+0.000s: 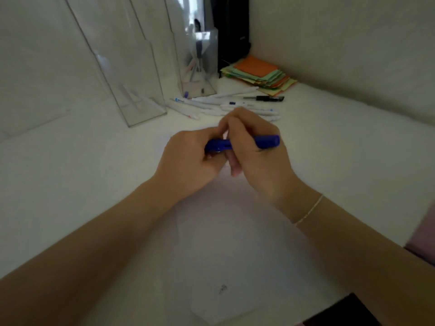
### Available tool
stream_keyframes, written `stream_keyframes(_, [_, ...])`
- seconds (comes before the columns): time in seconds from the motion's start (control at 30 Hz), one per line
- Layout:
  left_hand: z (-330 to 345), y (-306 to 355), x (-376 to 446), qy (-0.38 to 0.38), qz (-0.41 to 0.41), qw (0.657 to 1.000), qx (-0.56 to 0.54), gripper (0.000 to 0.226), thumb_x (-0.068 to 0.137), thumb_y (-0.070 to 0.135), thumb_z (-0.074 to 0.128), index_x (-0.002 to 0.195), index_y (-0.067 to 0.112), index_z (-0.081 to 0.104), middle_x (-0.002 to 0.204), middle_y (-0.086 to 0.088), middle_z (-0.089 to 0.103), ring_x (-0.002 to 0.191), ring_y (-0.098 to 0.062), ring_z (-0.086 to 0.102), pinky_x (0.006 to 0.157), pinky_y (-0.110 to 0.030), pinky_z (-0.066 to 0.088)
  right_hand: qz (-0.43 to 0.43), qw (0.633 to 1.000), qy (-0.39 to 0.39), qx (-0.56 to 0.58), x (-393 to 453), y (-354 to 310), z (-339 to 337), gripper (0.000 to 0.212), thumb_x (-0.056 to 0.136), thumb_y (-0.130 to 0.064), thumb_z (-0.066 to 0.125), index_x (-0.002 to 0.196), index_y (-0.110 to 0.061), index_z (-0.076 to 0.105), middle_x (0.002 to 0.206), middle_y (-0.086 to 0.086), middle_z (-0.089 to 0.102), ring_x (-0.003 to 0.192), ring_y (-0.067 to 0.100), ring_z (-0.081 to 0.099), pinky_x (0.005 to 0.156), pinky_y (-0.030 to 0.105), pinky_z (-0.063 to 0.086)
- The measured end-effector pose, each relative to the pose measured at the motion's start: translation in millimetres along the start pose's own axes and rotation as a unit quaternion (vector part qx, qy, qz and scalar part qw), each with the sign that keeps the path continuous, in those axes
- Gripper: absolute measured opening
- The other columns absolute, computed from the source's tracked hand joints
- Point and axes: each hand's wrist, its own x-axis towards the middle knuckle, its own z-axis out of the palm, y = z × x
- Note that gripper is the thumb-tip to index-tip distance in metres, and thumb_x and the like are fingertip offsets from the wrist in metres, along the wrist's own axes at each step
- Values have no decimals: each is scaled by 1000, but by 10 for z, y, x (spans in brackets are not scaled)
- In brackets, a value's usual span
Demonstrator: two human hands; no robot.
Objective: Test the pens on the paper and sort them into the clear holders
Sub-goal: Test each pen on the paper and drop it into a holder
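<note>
Right over the middle of the white counter (70, 184), both hands meet around a blue pen (266, 141) held nearly level. The left hand (188, 161) has its fingers curled round the pen's left end, and the right hand (254, 156) wraps the barrel from above, with the pen's right end sticking out past its knuckles. Whether the left end is a cap or part of the barrel, I cannot tell from where I stand. A thin bracelet (309, 211) circles the right wrist.

Beneath the forearms lies a sheet of white paper (235, 255), flat on the counter, with one small dark scribble (222, 289) near its close edge.

Beyond the hands, a loose heap of white pens (223, 105) sprawls across the counter, some showing blue tips. A black pen (268, 98) lies just to the right of the heap, apart from it.

Two clear holders stand at the back. The near clear holder (141, 90), to the left, has a couple of pale pens lying inside at its base. The far clear holder (200, 67), closer to the corner, has several pens leaning upright in it, though the glare blurs them.

In the corner, a stack of coloured paper notes (259, 74), orange on top with green and yellow below, sits beside a tall black object (233, 31) against the wall.
</note>
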Motion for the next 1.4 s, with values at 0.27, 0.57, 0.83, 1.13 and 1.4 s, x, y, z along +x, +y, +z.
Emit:
stream_keyframes(0.27, [689,1133,308,-118,108,987,-29,7,93,29,51,96,24,55,90,6,63,77,-9,58,68,-23,44,29,969,81,-233,-473,-466,-1481,25,86,-39,61,77,-18,70,69,3,66,61,13,66,64,34,55])
stream_keyframes(0.57, [1869,1984,203,-263,250,930,58,52,95,36,45,142,16,33,149,-6,34,137,-22,30,112,-38,22,163,852,435,-241,-1765,319,-2760,24,93,-31,55,72,-19,59,55,-9,63,47,10,57,49,16,48])
stream_keyframes(0.83, [1996,1884,145,-238,250,936,68,30,94,31,47,119,19,59,151,-2,29,140,-17,22,113,-33,12,467,818,197,-271,-2359,1829,-2546,7,78,-6,68,76,0,66,75,14,64,69,24,58,66,28,43])
stream_keyframes(1.13, [2012,1872,131,-221,252,941,51,21,92,22,50,105,17,66,149,-5,34,139,-19,26,112,-34,15,558,778,137,-253,-2360,2211,-2503,10,82,-5,56,79,-3,66,84,15,65,78,30,63,70,32,48])
stream_keyframes(1.4, [1833,1935,266,-272,158,945,-84,22,95,24,50,109,17,64,129,0,56,120,-11,48,101,-21,32,223,832,391,-326,-1393,862,-2559,8,87,-12,55,86,-18,60,95,1,59,76,14,57,72,30,52])
